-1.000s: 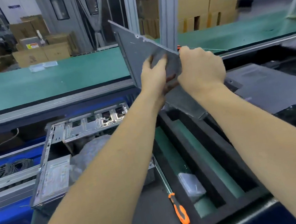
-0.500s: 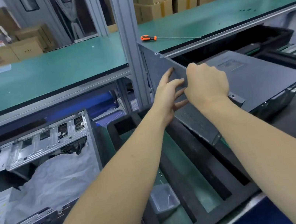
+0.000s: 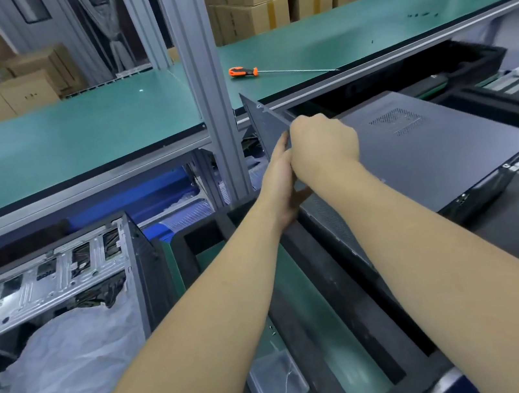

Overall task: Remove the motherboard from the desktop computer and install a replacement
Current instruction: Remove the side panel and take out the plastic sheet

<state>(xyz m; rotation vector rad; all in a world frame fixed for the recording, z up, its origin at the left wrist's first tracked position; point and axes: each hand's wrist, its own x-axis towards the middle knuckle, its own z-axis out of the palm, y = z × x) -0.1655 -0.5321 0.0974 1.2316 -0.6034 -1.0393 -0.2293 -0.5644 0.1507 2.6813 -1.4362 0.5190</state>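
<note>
Two hands meet at the frame's centre on a dark metal side panel (image 3: 265,120), held on edge above a black foam tray (image 3: 343,285). Left hand (image 3: 280,186) lies flat against the panel's near face, fingers straight; right hand (image 3: 321,145) curls over its top edge. Open desktop computer chassis (image 3: 60,278), partly covered by a plastic bag (image 3: 63,363), sits at eight o'clock. Closed computer case (image 3: 430,148) lies at three o'clock. Orange-handled screwdriver (image 3: 265,71) rests on the green conveyor belt (image 3: 72,141) at twelve o'clock.
</note>
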